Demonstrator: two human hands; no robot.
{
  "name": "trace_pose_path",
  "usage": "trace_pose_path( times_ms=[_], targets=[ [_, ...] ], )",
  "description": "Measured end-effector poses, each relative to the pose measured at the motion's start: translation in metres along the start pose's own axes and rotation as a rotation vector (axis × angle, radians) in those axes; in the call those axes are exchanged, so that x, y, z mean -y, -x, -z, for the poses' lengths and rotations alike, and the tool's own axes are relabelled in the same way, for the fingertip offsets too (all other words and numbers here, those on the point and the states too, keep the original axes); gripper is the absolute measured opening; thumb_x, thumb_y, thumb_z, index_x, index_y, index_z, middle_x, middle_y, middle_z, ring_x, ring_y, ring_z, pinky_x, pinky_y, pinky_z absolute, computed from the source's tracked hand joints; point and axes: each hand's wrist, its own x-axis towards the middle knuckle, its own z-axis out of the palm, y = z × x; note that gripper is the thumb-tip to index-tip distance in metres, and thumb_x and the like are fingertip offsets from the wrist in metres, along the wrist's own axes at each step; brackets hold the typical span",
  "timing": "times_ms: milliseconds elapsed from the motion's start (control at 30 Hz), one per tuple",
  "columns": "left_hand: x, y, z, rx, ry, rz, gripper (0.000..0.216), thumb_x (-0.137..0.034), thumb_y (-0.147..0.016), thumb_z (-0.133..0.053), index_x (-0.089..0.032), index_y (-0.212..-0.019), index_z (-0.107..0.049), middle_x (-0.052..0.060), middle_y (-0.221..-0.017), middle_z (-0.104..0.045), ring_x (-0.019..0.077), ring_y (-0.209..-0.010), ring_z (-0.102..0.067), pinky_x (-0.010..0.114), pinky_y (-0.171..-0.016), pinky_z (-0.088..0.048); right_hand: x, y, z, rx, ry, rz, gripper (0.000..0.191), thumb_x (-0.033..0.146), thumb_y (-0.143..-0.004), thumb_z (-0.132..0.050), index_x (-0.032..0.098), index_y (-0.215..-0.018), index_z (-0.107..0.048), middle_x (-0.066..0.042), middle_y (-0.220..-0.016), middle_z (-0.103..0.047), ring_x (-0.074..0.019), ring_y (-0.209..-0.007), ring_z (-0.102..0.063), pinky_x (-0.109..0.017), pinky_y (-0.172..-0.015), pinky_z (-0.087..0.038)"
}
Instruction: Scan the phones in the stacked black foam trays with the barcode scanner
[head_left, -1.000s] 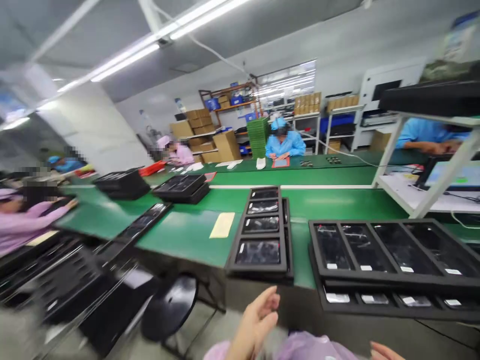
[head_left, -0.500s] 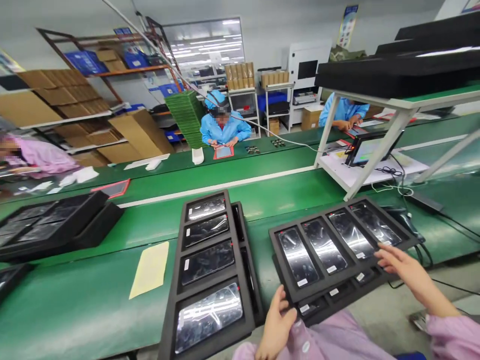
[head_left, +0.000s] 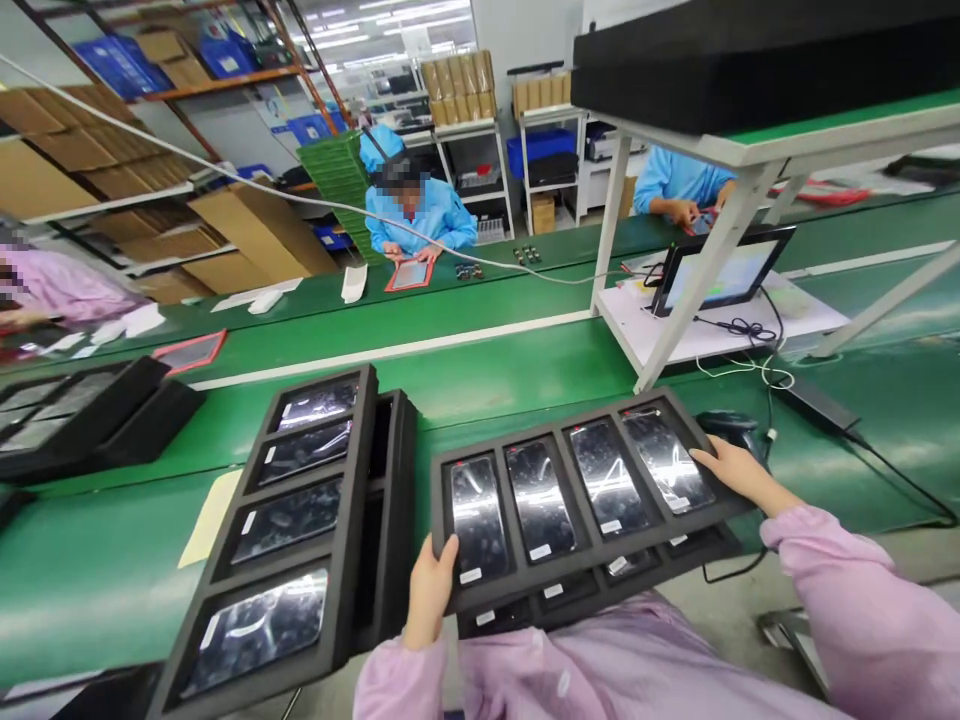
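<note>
My left hand (head_left: 433,590) grips the left end of a black foam tray (head_left: 576,492), thumb over the rim. The right hand (head_left: 739,470) is closed on its right end. Several dark glossy screens (head_left: 480,515) lie in the tray's slots, each with a small white label at its near edge and some with a red tab showing. Beneath it is a second foam tray (head_left: 592,600) with similar screens, partly hidden. The upper tray looks raised and tilted over it. To the left stands another stack, its top foam tray (head_left: 363,445) also holding several screens.
A yellow sheet (head_left: 210,520) lies partly under the left stack. More foam trays (head_left: 150,420) sit at far left. Across the green bench, a person in blue (head_left: 420,215) handles a red-framed panel (head_left: 410,273). A monitor (head_left: 724,270), cables and a white-legged stand (head_left: 686,290) are at right.
My hands have closed on both ends of the upper tray, and it sits slightly higher off the one below. The whole view has shifted.
</note>
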Motion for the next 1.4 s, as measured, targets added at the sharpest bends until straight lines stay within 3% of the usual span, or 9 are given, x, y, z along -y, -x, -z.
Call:
trace_pose_path(
  times_ms=[200, 367, 467, 567, 667, 833, 933, 1033, 1400],
  targets=[
    [-0.029, 0.010, 0.006, -0.079, 0.174, 0.088, 0.010, -0.020, -0.075, -0.060, -0.017, -0.084, -0.061, 0.007, -0.086, -0.071, 0.0234, -0.092, -0.066, 0.033, -0.086, -0.049, 0.013, -0.021, 0.008, 0.036, -0.044, 0.100, 0.039, 0.032, -0.083, -0.047, 0.013, -0.114, -0.060, -0.015, -0.110, -0.067, -0.0312, -0.109, -0.060, -0.039, -0.096, -0.043],
    [-0.028, 0.004, -0.007, 0.076, 0.447, 0.180, 0.011, -0.014, -0.075, -0.059, -0.016, -0.086, -0.059, 0.005, -0.072, -0.068, 0.0196, -0.067, -0.067, 0.029, -0.063, -0.052, 0.019, -0.039, 0.013, 0.121, -0.165, 0.125, 0.045, 0.031, -0.079, -0.050, 0.009, -0.117, -0.058, -0.017, -0.116, -0.064, -0.0321, -0.112, -0.057, -0.041, -0.100, -0.041],
    [-0.017, 0.004, -0.015, 0.114, 0.524, 0.169, 0.010, -0.019, -0.075, -0.061, -0.018, -0.085, -0.059, 0.006, -0.074, -0.068, 0.0203, -0.070, -0.067, 0.030, -0.065, -0.053, 0.010, -0.033, 0.011, 0.216, -0.288, 0.160, 0.059, 0.032, -0.077, -0.049, 0.010, -0.132, -0.047, -0.011, -0.127, -0.059, -0.0249, -0.111, -0.059, -0.033, -0.097, -0.045],
    [-0.008, 0.007, -0.017, 0.172, 0.619, 0.155, 0.016, -0.023, -0.069, -0.067, -0.020, -0.082, -0.058, 0.006, -0.074, -0.068, 0.0212, -0.071, -0.067, 0.031, -0.068, -0.054, 0.002, -0.023, 0.008, 0.293, -0.533, 0.075, 0.073, 0.033, -0.073, -0.051, 0.013, -0.142, -0.035, -0.007, -0.124, -0.061, -0.0215, -0.101, -0.063, -0.029, -0.086, -0.051],
    [-0.007, 0.011, -0.018, 0.184, 0.667, 0.111, 0.024, -0.022, -0.063, -0.071, -0.019, -0.083, -0.058, 0.005, -0.073, -0.068, 0.0200, -0.070, -0.067, 0.030, -0.067, -0.053, 0.001, -0.016, 0.008, 0.298, -0.745, -0.081, 0.083, 0.026, -0.065, -0.058, 0.017, -0.144, -0.034, -0.004, -0.113, -0.067, -0.0200, -0.082, -0.066, -0.027, -0.073, -0.054],
    [-0.017, 0.006, -0.015, 0.134, 0.702, 0.100, 0.037, -0.019, -0.052, -0.075, -0.014, -0.086, -0.059, 0.004, -0.071, -0.068, 0.0186, -0.066, -0.065, 0.027, -0.061, -0.051, 0.026, -0.004, 0.020, 0.271, -0.795, -0.223, 0.087, 0.017, -0.057, -0.058, 0.022, -0.142, -0.039, -0.001, -0.091, -0.072, -0.0164, -0.055, -0.057, -0.023, -0.048, -0.049],
    [-0.026, -0.004, -0.008, 0.104, 0.715, 0.096, 0.039, -0.019, -0.049, -0.075, -0.014, -0.085, -0.059, 0.004, -0.071, -0.068, 0.0174, -0.063, -0.064, 0.026, -0.058, -0.050, 0.048, -0.001, 0.027, 0.226, -0.839, -0.268, 0.087, 0.013, -0.055, -0.059, 0.028, -0.139, -0.044, 0.002, -0.092, -0.071, -0.0125, -0.052, -0.054, -0.019, -0.045, -0.047],
    [-0.035, -0.015, -0.003, 0.084, 0.727, 0.081, 0.039, -0.020, -0.050, -0.074, -0.015, -0.085, -0.059, 0.002, -0.072, -0.068, 0.0161, -0.064, -0.063, 0.024, -0.058, -0.049, 0.063, -0.006, 0.029, 0.203, -0.846, -0.212, 0.084, 0.009, -0.057, -0.058, 0.025, -0.139, -0.045, 0.001, -0.094, -0.070, -0.0105, -0.051, -0.053, -0.017, -0.045, -0.046],
    [-0.037, -0.040, -0.015, 0.159, 0.753, 0.136, 0.029, -0.014, -0.056, -0.068, -0.015, -0.084, -0.061, 0.003, -0.071, -0.067, 0.0157, -0.062, -0.062, 0.025, -0.060, -0.048, 0.059, -0.016, 0.020, 0.224, -0.781, -0.216, 0.080, 0.015, -0.057, -0.057, 0.023, -0.136, -0.047, -0.003, -0.089, -0.071, -0.0132, -0.049, -0.052, -0.019, -0.042, -0.046]
  ],
)
